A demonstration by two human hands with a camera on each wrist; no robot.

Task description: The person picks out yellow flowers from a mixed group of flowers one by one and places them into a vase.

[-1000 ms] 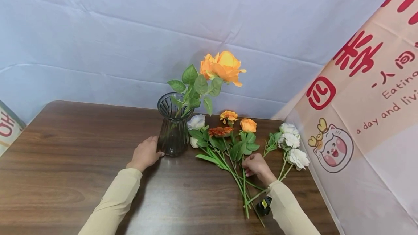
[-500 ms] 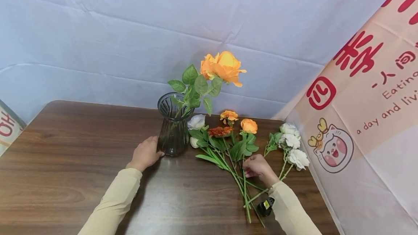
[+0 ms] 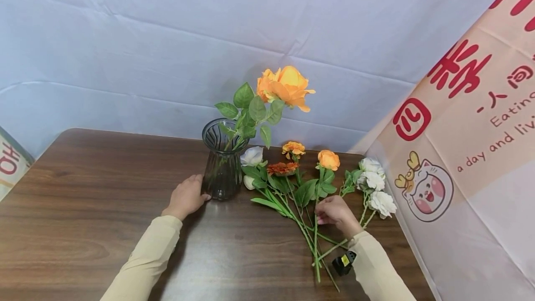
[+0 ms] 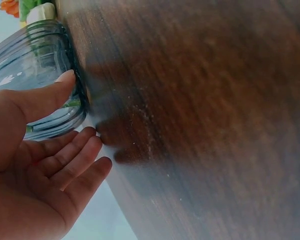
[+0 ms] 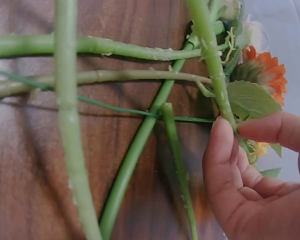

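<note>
Clock as in the head view. Your left hand (image 3: 187, 197) sits at 8 o'clock of the vase (image 3: 223, 175), at its base: thumb on the glass, fingers loosely curved at the other side. Grip firmness: can't tell. Vase upright on the table (image 3: 104, 222), big orange bloom (image 3: 288, 85) leaning out toward 1 o'clock, its leaves over the rim.

Your right hand (image 3: 336, 214) is between 3 and 4 o'clock of the vase. Thumb and index pinch a green stem (image 5: 213, 65); other fingers curl in below. The stem runs up to the small orange rose (image 3: 329, 160) at 12 o'clock of that hand, tail end down toward 7.

Around the right hand: red-orange flower (image 3: 282, 168) at 10, yellow-orange flower (image 3: 293, 148) at 11, white roses (image 3: 372, 180) near 2, well apart from the vase. More stems cross on the table under the pinched one. Pale flower (image 3: 252, 156) just beside the vase at 2, white bud (image 3: 248, 182) below it. Black device (image 3: 343, 263) by your right cuff, 6 o'clock of the hand.
</note>
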